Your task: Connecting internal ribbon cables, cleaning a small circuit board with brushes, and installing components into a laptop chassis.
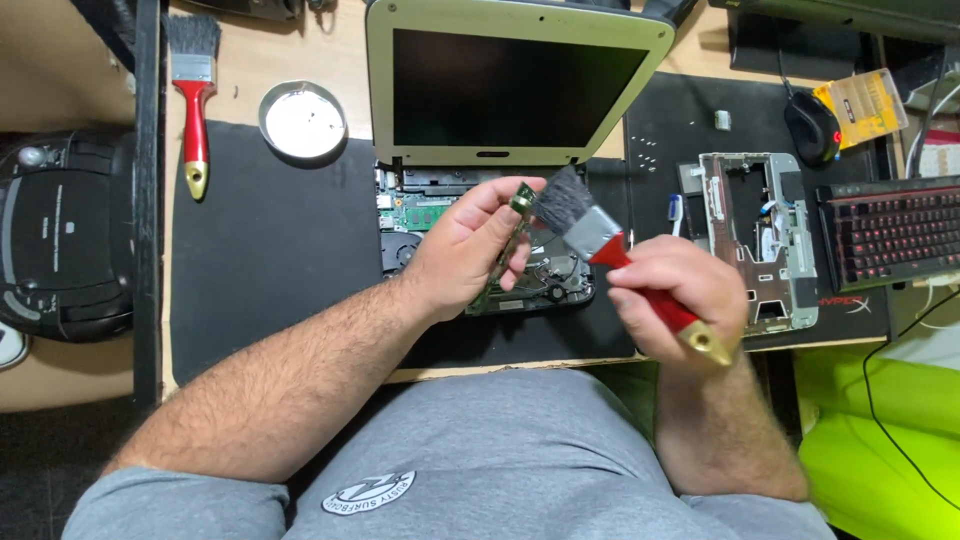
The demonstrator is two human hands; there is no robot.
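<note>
My left hand [462,250] holds a green circuit board [510,240] on edge above the opened laptop base [440,215]. My right hand [680,290] grips a red-handled paintbrush [610,245]; its dark bristles touch the top end of the board. The laptop's pale green lid [515,75] stands open behind, with a dark screen. Both hands hover over a black mat [270,250].
A second red-handled brush [194,95] and a round metal dish [302,122] lie at the back left. A black radio [62,235] sits far left. The removed grey laptop cover [755,235], a mouse [812,128], a yellow case [862,105] and a red-lit keyboard [890,232] are on the right.
</note>
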